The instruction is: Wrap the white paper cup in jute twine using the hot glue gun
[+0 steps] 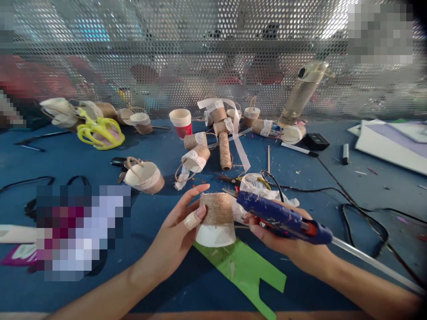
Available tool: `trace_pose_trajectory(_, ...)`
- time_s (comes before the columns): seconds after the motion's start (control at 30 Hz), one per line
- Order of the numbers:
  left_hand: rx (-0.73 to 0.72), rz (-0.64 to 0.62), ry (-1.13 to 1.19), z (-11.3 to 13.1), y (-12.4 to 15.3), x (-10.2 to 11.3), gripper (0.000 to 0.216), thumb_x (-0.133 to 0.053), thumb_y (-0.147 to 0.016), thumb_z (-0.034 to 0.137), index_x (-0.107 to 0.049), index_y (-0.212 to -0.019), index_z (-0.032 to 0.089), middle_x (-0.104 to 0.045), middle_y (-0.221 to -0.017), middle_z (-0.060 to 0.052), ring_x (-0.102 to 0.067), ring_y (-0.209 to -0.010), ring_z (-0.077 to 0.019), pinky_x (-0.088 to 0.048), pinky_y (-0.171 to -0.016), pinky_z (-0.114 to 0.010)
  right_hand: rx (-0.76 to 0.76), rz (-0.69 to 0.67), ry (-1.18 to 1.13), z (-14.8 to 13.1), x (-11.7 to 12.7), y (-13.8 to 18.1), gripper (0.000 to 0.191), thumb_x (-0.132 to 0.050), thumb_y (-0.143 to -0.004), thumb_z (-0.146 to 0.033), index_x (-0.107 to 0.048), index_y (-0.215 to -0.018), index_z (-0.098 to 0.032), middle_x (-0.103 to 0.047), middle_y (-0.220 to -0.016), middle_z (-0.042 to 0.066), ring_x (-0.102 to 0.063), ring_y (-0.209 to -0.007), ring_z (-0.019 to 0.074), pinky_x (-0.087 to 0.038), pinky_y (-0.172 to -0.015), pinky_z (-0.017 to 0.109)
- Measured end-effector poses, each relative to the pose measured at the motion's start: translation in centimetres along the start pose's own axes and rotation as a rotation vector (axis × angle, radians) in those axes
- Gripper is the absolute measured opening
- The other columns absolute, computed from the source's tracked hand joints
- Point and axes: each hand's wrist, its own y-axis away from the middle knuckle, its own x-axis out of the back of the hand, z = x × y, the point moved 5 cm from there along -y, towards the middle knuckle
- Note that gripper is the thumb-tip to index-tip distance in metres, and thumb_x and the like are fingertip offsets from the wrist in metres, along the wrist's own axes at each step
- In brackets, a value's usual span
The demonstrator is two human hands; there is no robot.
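Note:
My left hand (178,226) grips an upturned white paper cup (216,220) whose upper part is wound with brown jute twine; the thumb presses on the twine. My right hand (276,238) is closed round a blue hot glue gun (283,218), its nozzle pointing left at the cup's twine. A clear glue stick (373,264) juts out of the gun's back toward the lower right. Both hover just above a green paper cut-out (245,271) lying on the blue table (100,284).
Several twine-wrapped cups and a twine spool (225,151) lie mid-table, beside a red-and-white paper cup (181,123), scissors (230,179), yellow plastic piece (100,133), a bottle (300,95) and markers. Black cables (347,200) trail right. A perforated metal screen closes the back.

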Motion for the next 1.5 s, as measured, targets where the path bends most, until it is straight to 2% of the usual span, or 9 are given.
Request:
trace_pose_trajectory(0.17, 0.001, -0.045, -0.001, -0.2, 0.0, 0.1, 0.038, -0.074, -0.09, 0.025, -0.07, -0.127, 0.032, -0.08, -0.114, -0.002, -0.075, -0.101, -0.0175, -0.059, -0.083, -0.022, -0.011, 0.014, -0.052, 0.3, -0.1, -0.2, 0.014, -0.076, -0.079, -0.017, -0.077, -0.086, -0.029, -0.08, -0.081, -0.005, -0.077, -0.074, 0.0137, -0.062, -0.071, 0.019)
trace_pose_trajectory(0.43, -0.033, -0.082, 0.018, 0.0, 0.0, -0.3, 0.037, -0.076, -0.088, 0.023, -0.073, -0.125, 0.032, -0.081, -0.108, -0.003, -0.076, -0.094, -0.0177, -0.06, -0.08, -0.022, -0.049, 0.008, -0.059, 1.0, 0.0, 0.1, 0.011, -0.076, -0.079, -0.019, -0.076, -0.087, -0.027, -0.079, -0.081, -0.002, -0.074, -0.072, 0.0146, -0.061, -0.069, 0.021)
trace_pose_trajectory(0.7, -0.032, -0.123, 0.042, -0.3, 0.2, -0.2, 0.038, -0.075, -0.088, 0.022, -0.073, -0.125, 0.031, -0.081, -0.113, -0.004, -0.076, -0.098, -0.0187, -0.06, -0.083, -0.024, -0.096, 0.016, -0.159, 1.4, -0.6, -0.1, 0.012, -0.079, -0.078, -0.019, -0.074, -0.087, -0.025, -0.076, -0.081, -0.003, -0.072, -0.072, 0.0123, -0.06, -0.072, 0.021)
trace_pose_trajectory(0.93, -0.04, -0.146, 0.057, -0.3, 0.3, -0.5, 0.039, -0.078, -0.086, 0.023, -0.073, -0.125, 0.031, -0.081, -0.111, -0.003, -0.076, -0.098, -0.0193, -0.061, -0.084, -0.025, -0.124, 0.01, -0.182, 1.8, -0.8, 0.2, 0.014, -0.08, -0.078, -0.021, -0.071, -0.088, -0.025, -0.074, -0.081, -0.004, -0.069, -0.07, 0.011, -0.059, -0.069, 0.021)
trace_pose_trajectory(1.17, -0.039, -0.147, 0.069, -0.4, 0.4, -0.6, 0.038, -0.079, -0.085, 0.022, -0.074, -0.121, 0.032, -0.082, -0.108, -0.003, -0.076, -0.095, -0.0185, -0.061, -0.084, -0.025, -0.105, 0.004, -0.197, 1.9, -1.0, 0.2, 0.014, -0.079, -0.079, -0.022, -0.07, -0.09, -0.025, -0.075, -0.083, -0.002, -0.071, -0.076, 0.0143, -0.061, -0.075, 0.027)
trace_pose_trajectory(1.3, -0.043, -0.141, 0.076, -0.3, 0.5, -0.8, 0.036, -0.082, -0.082, 0.021, -0.075, -0.116, 0.032, -0.082, -0.105, -0.001, -0.077, -0.092, -0.0177, -0.06, -0.08, -0.023, -0.114, -0.01, -0.233, 1.8, -1.1, 0.3, 0.015, -0.078, -0.08, -0.02, -0.068, -0.089, -0.025, -0.073, -0.083, -0.003, -0.069, -0.075, 0.0126, -0.06, -0.075, 0.024)
trace_pose_trajectory(1.5, -0.039, -0.158, 0.085, -0.4, 0.6, -1.1, 0.035, -0.082, -0.082, 0.022, -0.076, -0.115, 0.032, -0.082, -0.11, 0.0, -0.077, -0.095, -0.0179, -0.06, -0.082, -0.024, -0.121, -0.019, -0.28, 1.9, -1.2, 0.5, 0.016, -0.078, -0.081, -0.018, -0.066, -0.09, -0.025, -0.072, -0.083, -0.005, -0.067, -0.075, 0.0109, -0.057, -0.074, 0.022)
